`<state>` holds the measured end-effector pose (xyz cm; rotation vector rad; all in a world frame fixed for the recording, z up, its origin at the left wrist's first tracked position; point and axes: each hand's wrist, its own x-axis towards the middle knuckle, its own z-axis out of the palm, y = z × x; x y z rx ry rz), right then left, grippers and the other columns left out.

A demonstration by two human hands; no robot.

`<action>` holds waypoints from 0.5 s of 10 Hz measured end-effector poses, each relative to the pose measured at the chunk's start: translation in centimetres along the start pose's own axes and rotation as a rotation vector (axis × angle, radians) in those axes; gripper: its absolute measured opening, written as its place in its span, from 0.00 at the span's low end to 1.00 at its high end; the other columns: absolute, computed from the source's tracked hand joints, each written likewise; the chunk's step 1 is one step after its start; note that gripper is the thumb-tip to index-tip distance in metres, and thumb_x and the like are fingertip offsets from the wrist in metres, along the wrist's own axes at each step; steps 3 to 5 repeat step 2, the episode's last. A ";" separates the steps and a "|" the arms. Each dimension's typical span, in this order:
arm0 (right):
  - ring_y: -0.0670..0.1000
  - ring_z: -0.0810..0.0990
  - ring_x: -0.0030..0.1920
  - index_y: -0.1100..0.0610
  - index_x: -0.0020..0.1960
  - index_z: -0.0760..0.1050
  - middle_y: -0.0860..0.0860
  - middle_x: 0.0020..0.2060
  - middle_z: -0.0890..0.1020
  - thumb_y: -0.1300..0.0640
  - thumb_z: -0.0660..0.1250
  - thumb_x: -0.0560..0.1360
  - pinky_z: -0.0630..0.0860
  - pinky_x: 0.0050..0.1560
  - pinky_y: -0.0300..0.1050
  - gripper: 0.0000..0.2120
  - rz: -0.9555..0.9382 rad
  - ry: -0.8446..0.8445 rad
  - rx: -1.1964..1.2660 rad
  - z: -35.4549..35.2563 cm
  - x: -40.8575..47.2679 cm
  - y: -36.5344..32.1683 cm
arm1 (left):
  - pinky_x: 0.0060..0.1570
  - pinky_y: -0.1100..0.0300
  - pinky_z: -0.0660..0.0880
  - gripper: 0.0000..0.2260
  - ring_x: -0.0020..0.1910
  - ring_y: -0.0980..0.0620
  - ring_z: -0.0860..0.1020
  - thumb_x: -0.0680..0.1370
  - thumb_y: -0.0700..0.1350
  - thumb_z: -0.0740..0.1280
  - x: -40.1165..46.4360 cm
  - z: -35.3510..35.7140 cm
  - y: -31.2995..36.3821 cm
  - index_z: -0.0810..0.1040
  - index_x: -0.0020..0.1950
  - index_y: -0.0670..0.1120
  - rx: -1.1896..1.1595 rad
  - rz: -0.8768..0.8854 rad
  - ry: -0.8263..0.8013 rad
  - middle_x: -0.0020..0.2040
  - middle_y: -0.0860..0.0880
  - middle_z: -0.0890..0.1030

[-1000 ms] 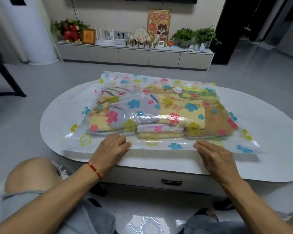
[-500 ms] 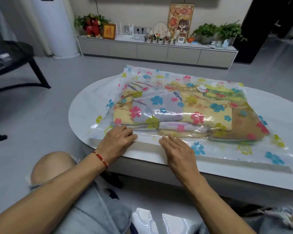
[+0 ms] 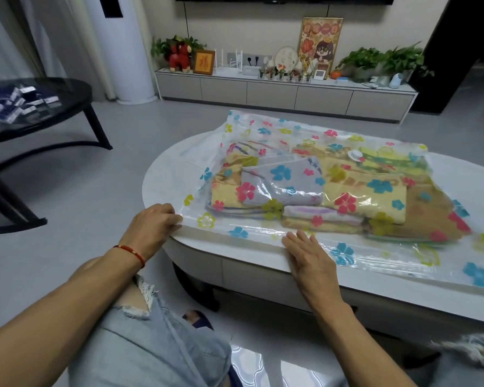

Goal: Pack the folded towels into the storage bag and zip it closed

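My white oval coffee table (image 3: 179,174) carries a clear, flower-printed storage bag (image 3: 266,127) lying flat across its top, folded towels (image 3: 361,191) stacked inside; the bag's near edge runs along the table's front rim, just above a drawer.

1. White oval bench (image 3: 179,174), near edge rounded, drawer front below.
2. Black glass side table (image 3: 53,101), off the bench's left end, carrying small dark blue and white boxes (image 3: 9,103).
3. Low grey-white TV cabinet (image 3: 285,92), beyond the bench's far edge.
4. On the cabinet: red plush toy (image 3: 180,55), small framed picture (image 3: 204,62), tall framed cartoon poster (image 3: 320,44), green potted plants (image 3: 380,61).
5. White cylindrical tower unit (image 3: 126,48), left of the cabinet.
6. Grey tiled floor (image 3: 95,191).
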<state>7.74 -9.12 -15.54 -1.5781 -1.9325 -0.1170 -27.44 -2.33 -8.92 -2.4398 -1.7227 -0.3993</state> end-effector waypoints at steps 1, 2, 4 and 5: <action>0.64 0.83 0.63 0.62 0.56 0.85 0.57 0.57 0.87 0.69 0.77 0.72 0.77 0.66 0.64 0.13 -0.013 -0.070 0.038 -1.1 0.2 -0.6 | 0.41 0.47 0.78 0.07 0.48 0.39 0.78 0.76 0.45 0.72 0.0 -0.5 1.1 0.85 0.52 0.45 0.001 -0.030 -0.042 0.47 0.45 0.82; 0.57 0.79 0.69 0.59 0.65 0.83 0.54 0.64 0.84 0.64 0.73 0.77 0.73 0.72 0.54 0.17 0.068 -0.045 0.280 -3.4 0.0 -0.8 | 0.49 0.47 0.78 0.23 0.57 0.41 0.77 0.73 0.57 0.73 -0.8 -1.3 3.0 0.81 0.64 0.47 -0.003 0.011 0.004 0.58 0.45 0.82; 0.57 0.79 0.69 0.59 0.65 0.83 0.54 0.64 0.84 0.64 0.73 0.77 0.73 0.72 0.54 0.17 0.068 -0.045 0.280 -3.4 0.0 -0.8 | 0.49 0.47 0.78 0.23 0.57 0.41 0.77 0.73 0.57 0.73 -0.8 -1.3 3.0 0.81 0.64 0.47 -0.003 0.011 0.004 0.58 0.45 0.82; 0.57 0.79 0.69 0.59 0.65 0.83 0.54 0.64 0.84 0.64 0.73 0.77 0.73 0.72 0.54 0.17 0.068 -0.045 0.280 -3.4 0.0 -0.8 | 0.49 0.47 0.78 0.23 0.57 0.41 0.77 0.73 0.57 0.73 -0.8 -1.3 3.0 0.81 0.64 0.47 -0.003 0.011 0.004 0.58 0.45 0.82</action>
